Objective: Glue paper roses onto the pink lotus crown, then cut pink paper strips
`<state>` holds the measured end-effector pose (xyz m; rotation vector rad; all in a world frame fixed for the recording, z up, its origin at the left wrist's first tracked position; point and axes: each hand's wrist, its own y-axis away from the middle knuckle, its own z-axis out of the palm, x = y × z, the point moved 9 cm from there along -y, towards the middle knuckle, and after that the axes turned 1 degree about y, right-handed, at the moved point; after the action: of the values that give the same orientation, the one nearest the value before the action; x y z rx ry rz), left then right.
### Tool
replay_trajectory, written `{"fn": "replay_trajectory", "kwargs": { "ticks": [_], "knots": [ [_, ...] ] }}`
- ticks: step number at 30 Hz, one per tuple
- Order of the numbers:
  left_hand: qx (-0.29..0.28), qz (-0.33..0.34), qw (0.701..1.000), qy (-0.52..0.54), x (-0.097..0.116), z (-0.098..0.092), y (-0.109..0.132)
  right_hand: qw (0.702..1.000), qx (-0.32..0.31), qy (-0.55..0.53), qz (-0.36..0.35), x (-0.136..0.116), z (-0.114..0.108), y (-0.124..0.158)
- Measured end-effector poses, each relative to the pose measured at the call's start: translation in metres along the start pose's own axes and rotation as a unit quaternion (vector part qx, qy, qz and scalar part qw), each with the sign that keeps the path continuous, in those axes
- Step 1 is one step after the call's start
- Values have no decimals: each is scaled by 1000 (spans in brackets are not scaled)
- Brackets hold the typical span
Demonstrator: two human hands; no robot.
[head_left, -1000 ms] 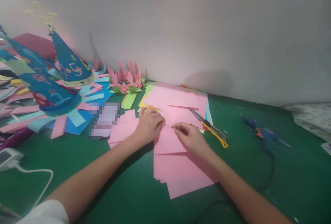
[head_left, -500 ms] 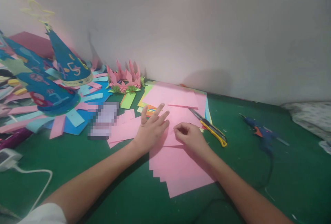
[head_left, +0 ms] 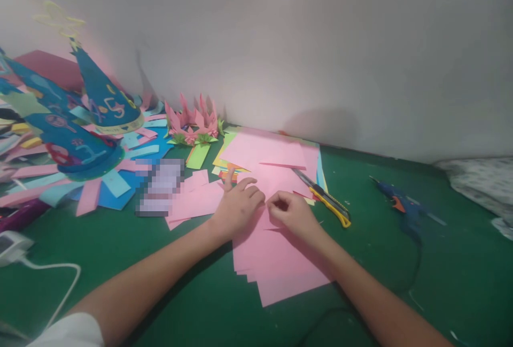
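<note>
Several pink paper sheets [head_left: 280, 261] overlap on the green table, fanned out toward me. My left hand [head_left: 239, 205] lies palm down on the pink paper, thumb stretched away and fingers slightly bent. Close beside it, my right hand [head_left: 294, 213] pinches a pink sheet between thumb and forefinger, the fingertips of both hands almost meeting. What exactly lies under the left fingers is hidden. A yellow utility knife [head_left: 326, 200] rests just beyond the right hand, partly over the paper.
To the right lies a blue glue gun [head_left: 401, 202] with its cord. Blue cone hats [head_left: 86, 141] with paper strips, a pink paper crown [head_left: 194, 122] and a blurred-out phone-like object [head_left: 162, 186] are on the left. A white charger [head_left: 14, 245] trails a cable.
My left hand's fingers have bent and drawn down toward the right hand. The right hand has moved slightly left, still pinching, and the paper's edge under it has shifted a little.
</note>
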<state>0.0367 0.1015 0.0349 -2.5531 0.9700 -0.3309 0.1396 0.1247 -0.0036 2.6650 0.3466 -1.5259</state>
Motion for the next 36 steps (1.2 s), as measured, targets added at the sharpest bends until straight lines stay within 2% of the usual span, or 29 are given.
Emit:
{"fn": "replay_trajectory", "kwargs": {
  "ticks": [9,13,17,21,24,26,29,32,34,36],
  "knots": [
    [26,-88,996,16,-45,-21,-5,998,51,-20,44,17,-26,-4],
    [67,-171,979,91,-71,-29,-3,989,96,-97,54,28,-38,-7],
    [139,-228,932,247,-85,-38,1,971,88,-221,40,35,-38,-12],
    [217,-265,855,390,-90,-40,8,973,43,-225,-21,22,-33,-10],
    [236,-290,804,463,-89,-28,12,974,-2,-227,15,20,-23,-4],
    [230,-292,792,485,-84,-19,12,976,-6,-215,41,21,-18,-1],
    [194,-259,811,488,-71,-10,9,974,31,-218,54,23,-19,3],
    [177,-184,855,450,-57,-15,6,977,103,-183,35,20,-34,6],
    [183,-132,890,396,-49,-26,5,982,127,-129,-46,2,-47,10],
    [199,-88,913,344,-43,-38,6,979,116,-98,-134,-19,-55,15]
  ]
}}
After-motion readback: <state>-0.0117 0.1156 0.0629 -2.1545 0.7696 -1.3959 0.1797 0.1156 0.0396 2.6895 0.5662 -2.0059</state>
